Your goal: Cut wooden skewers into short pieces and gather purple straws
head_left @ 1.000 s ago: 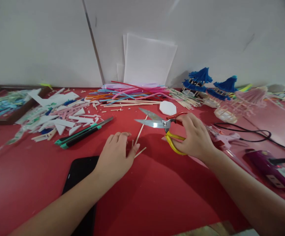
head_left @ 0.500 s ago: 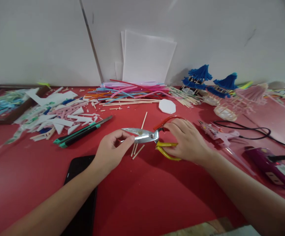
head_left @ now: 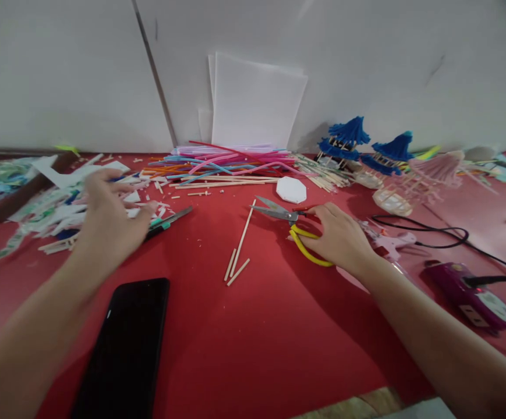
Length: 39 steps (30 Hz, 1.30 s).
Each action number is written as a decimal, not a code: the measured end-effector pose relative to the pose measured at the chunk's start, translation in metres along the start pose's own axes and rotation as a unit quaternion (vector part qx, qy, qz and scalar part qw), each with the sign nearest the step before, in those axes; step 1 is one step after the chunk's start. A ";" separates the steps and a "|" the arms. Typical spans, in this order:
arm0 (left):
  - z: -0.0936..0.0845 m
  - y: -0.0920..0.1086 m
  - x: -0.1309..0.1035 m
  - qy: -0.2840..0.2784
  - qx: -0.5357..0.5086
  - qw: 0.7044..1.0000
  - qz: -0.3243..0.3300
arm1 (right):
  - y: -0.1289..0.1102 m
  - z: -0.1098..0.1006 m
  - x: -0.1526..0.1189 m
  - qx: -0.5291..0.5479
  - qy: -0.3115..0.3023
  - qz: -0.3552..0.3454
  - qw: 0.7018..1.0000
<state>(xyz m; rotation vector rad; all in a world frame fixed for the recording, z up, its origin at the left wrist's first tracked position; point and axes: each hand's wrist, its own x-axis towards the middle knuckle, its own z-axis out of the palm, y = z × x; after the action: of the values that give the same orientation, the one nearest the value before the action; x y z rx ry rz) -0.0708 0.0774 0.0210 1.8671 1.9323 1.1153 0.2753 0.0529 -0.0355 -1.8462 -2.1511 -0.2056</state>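
My left hand (head_left: 110,218) hovers with fingers apart over the scrap pile and the green-and-black cutter (head_left: 163,225), holding nothing. My right hand (head_left: 338,235) grips the scissors (head_left: 279,212) by their red and yellow handles; the blades are slightly parted and point left. One long thin stick (head_left: 243,238) and two short sticks (head_left: 238,272) lie on the red table between my hands. A white octagonal piece (head_left: 292,190) rests behind the scissors.
A black phone (head_left: 124,343) lies at the near left. Colored strips (head_left: 235,160) line the wall. Blue-roofed models (head_left: 349,131), a pink glue gun (head_left: 392,241) and a purple power strip (head_left: 471,294) stand or lie right.
My left hand has left the scissor blades and moved left over the scraps, opening. The scissors in my right hand have shifted right and up, uncovering the sticks.
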 end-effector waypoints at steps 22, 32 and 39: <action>0.050 0.073 -0.035 -0.340 0.325 0.873 0.130 | 0.013 -0.004 0.006 0.006 -0.115 0.058 0.992; 0.053 0.073 -0.035 -0.340 0.354 0.861 0.135 | 0.008 -0.015 0.004 -0.025 -0.147 -0.035 0.988; 0.053 0.041 -0.035 -0.276 0.022 0.954 0.118 | -0.013 -0.028 0.001 0.141 0.129 -0.049 0.980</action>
<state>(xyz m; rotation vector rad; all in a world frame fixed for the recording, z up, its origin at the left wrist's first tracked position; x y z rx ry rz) -0.0009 0.0595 -0.0003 2.1775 1.4561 0.5110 0.2658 0.0430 -0.0081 -1.4727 -1.9770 -0.1427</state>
